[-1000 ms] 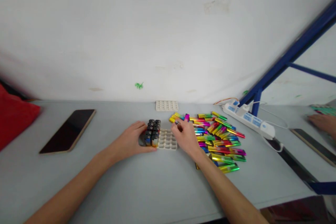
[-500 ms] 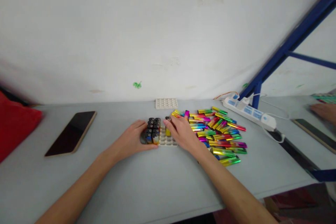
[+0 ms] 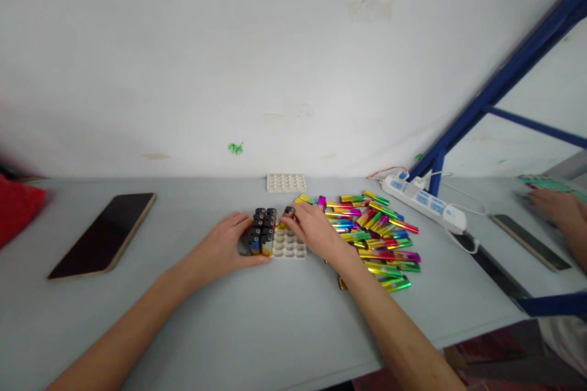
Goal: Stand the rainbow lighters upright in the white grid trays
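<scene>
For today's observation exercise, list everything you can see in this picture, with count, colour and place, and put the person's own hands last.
white plastic slotted tray: one, white, centre of the table, part filled.
black-capped lighters standing in the tray: two rows, dark, in its left slots.
shiny multicoloured metallic lighters: a loose pile, too many to count, right of the tray.
spare white slotted tray: one, by the wall.
dark flat smartphone: one, far left.
white power strip: one, with blue labels, back right.
second dark phone: one, far right.
red cloth: one, left edge.
blue metal frame: right.
grey table: one.
another person's hand: far right.
left hand: against the tray's left side.
right hand: fingers on a lighter over the tray.
</scene>
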{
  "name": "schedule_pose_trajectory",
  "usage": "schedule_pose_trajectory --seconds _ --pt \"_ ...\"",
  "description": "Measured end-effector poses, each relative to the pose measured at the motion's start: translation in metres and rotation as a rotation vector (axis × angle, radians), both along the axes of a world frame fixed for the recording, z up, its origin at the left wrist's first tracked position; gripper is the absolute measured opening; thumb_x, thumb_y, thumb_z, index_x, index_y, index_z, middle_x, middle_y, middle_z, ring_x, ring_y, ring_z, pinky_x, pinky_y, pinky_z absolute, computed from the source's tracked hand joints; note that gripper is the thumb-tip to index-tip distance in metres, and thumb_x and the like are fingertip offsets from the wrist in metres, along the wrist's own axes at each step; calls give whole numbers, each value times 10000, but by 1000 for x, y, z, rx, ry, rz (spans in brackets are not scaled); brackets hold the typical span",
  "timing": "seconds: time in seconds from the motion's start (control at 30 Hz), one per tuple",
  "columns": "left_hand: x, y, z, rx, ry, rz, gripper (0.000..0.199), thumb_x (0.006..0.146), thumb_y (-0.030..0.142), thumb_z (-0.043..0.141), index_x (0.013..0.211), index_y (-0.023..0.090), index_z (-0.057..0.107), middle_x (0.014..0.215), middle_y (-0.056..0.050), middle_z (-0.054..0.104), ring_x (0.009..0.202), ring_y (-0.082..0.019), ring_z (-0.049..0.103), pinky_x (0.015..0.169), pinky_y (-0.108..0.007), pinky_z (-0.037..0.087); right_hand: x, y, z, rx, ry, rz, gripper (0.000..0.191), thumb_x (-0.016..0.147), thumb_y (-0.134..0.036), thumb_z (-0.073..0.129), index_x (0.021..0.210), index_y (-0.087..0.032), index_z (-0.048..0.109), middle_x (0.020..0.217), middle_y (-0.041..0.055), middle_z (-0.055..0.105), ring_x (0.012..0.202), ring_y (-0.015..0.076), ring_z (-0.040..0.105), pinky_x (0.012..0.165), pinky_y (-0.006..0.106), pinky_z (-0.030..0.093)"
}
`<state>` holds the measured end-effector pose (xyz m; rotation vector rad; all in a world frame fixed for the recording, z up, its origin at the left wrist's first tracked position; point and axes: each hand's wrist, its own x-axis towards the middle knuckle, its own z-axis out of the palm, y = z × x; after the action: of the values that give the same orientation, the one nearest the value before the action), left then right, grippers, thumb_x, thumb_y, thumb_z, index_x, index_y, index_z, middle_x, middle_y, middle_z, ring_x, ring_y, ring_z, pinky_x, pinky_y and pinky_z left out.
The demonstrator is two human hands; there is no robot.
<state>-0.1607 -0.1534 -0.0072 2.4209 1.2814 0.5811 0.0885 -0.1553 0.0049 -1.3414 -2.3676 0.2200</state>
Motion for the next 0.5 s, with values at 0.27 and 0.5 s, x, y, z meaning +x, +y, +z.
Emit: schedule_pose_trajectory --seconds 0.27,0.5 --pt "-4 3 -7 36 -8 13 605 680 683 837 1080 237 755 1187 -128 770 1138 -369 702 1057 -521 566 2 -10 3 43 -32 72 206 1063 -360 629 1117 -165 670 1094 104 705 1081 258 633 990 413 485" --pt "-5 7 -10 75 -28 22 570 624 665 866 1024 269 777 1127 -121 789 1069 -395 736 964 -495 620 40 0 5 127 106 -288 294 1096 -364 543 1267 -169 680 1251 151 706 1195 291 620 1068 436 469"
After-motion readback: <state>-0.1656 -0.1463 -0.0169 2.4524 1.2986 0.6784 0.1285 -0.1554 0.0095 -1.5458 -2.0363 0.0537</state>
